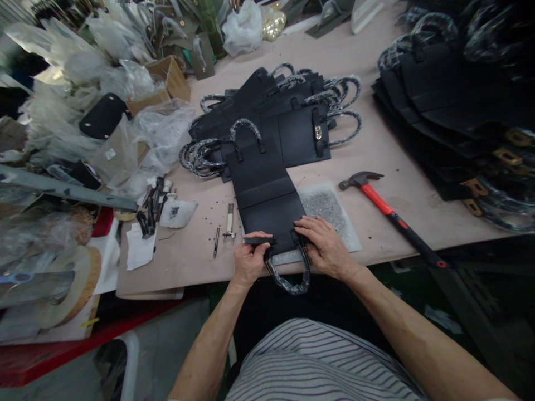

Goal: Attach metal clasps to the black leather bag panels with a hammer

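A black bag panel lies lengthwise before me, with a plastic-wrapped handle at each end. The near handle loops over the table edge toward my body. My left hand pinches a short black strap at the panel's near left corner. At the near right corner, my right hand grips the panel beside the handle's base, fingers close together and thumb tucked in. Under the panel's right side shows a pale, worn board. A claw hammer with a red and black grip lies to the right.
More black bag panels with wrapped handles are piled beyond. A larger stack fills the right side. Left of my hands are a slim metal tool, a caliper-like tool and black strips. Plastic bags and a cardboard box crowd the far left.
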The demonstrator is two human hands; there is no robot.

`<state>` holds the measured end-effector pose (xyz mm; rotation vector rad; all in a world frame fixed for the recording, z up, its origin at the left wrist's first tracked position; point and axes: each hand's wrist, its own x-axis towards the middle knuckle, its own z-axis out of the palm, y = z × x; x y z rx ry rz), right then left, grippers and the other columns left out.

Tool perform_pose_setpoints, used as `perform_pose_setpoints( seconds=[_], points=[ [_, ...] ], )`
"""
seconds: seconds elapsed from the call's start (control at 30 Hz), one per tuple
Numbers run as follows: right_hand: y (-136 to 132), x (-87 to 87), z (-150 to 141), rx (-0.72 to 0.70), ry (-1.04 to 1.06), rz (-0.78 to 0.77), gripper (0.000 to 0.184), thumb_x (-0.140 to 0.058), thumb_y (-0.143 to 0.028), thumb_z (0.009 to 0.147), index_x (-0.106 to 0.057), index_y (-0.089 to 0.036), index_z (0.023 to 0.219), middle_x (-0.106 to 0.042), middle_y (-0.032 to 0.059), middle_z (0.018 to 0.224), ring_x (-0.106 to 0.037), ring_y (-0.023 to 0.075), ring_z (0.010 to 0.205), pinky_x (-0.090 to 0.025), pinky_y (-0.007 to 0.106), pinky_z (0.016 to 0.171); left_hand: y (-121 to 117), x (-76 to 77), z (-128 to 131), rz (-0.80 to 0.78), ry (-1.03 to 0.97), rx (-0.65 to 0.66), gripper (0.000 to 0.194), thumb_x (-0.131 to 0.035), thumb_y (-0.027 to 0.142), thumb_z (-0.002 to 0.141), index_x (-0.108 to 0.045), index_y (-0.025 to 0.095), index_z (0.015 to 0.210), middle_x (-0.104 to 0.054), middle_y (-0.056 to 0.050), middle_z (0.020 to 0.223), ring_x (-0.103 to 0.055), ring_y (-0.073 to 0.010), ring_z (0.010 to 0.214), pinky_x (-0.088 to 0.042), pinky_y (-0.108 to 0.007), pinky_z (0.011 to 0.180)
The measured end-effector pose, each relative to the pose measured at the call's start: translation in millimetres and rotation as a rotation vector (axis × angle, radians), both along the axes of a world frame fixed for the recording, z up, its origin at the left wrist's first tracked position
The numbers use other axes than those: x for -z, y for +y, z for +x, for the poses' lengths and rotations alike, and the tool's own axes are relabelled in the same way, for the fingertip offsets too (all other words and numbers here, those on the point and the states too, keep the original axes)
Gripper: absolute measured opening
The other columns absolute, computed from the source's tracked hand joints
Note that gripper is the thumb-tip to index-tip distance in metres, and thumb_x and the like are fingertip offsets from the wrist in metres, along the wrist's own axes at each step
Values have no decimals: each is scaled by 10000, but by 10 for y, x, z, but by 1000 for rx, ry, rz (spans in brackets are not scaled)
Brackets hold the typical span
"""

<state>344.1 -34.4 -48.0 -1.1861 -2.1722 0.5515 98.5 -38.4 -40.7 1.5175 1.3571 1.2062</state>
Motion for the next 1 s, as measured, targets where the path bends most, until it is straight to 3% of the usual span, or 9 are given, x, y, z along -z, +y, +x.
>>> perform_pose_setpoints(
  seconds=[1.0],
  points=[
    [4,-6,-14,9,7,10,569,-485,-86,766,-580,-190,1318,-591,113,1416,-463,286,1398,-281,560,1197,26,-48,47,81,151,6,96,-656,146,862,-708,191,930,-759,-40,940,-726,-188,904,-595,-345,883]
  ],
)
